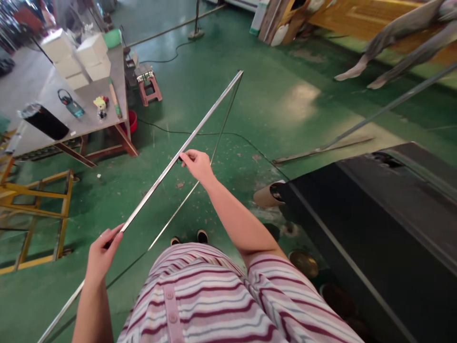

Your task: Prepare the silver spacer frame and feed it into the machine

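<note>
A long, thin, silvery metal strip [153,189] runs slantwise in front of me, from the lower left up to a far end above the green floor. Near its lower part, my left hand [102,255] is closed on it, thumb and fingers pinching the edge. Further along, about the strip's middle, my right hand [197,164] pinches it between thumb and fingers. From the far end a second thin line [173,215] comes back below my right forearm, partly bright and partly dark. Whether it is joined to the strip, I cannot tell.
At left, a table [117,125] bears white boxes [66,55], a bottle [73,105] and a black roll [46,121]. A yellow frame [66,205] lies below it. A large black surface [360,247] fills the right. A cable [243,139] crosses the floor; a person's legs [389,43] extend upper right.
</note>
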Demonstrator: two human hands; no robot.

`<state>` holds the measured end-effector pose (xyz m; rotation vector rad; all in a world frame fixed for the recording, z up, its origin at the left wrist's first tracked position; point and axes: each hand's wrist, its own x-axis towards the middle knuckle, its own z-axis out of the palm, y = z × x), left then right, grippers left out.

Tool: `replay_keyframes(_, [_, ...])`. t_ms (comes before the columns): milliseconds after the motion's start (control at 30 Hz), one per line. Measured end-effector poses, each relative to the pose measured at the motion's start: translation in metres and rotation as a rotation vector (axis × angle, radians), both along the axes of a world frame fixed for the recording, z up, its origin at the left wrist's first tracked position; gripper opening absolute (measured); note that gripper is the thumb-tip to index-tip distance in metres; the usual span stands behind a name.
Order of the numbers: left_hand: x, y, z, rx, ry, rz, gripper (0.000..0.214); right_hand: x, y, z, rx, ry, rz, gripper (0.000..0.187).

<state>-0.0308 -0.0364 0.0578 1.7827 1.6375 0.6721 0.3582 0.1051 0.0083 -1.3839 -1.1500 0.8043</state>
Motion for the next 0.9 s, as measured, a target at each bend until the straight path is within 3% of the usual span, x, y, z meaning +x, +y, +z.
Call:
replay_keyframes(133, [-0.004, -0.006, 0.002, 0.025, 0.024, -0.065, 0.039, -0.009, -0.013, 0.020, 0.060, -0.081, 0.055, 0.041])
replay_keyframes(300, [0.012, 0.002, -0.001, 0.037, 0.058, -0.027, 0.039, -0.091, -0.083, 0.036, 0.134, -0.048, 0.651, 0.045])
replay_keyframes(367, [0.015, 0.005, -0.002, 0.010, 0.067, -0.019, 0.040, -0.106, -0.098, 0.030, 0.148, -0.030, 0.749, 0.036])
replay_keyframes(433, [0.014, 0.005, -0.003, -0.007, 0.052, 0.011, 0.041, -0.094, -0.098, 0.020, 0.111, -0.012, 0.664, 0.032])
replay_keyframes(533, [0.007, 0.000, -0.004, -0.012, 0.034, 0.069, 0.041, -0.056, -0.085, 0.010, -0.001, 0.028, 0.375, 0.039])
replay_keyframes(600, [0.005, -0.002, -0.004, -0.011, 0.031, 0.091, 0.041, -0.041, -0.079, 0.008, -0.042, 0.059, 0.321, 0.042])
replay_keyframes(900, [0.013, -0.007, 0.003, -0.021, 0.030, 0.053, 0.039, -0.086, -0.067, 0.001, -0.066, 0.208, 0.322, 0.050])
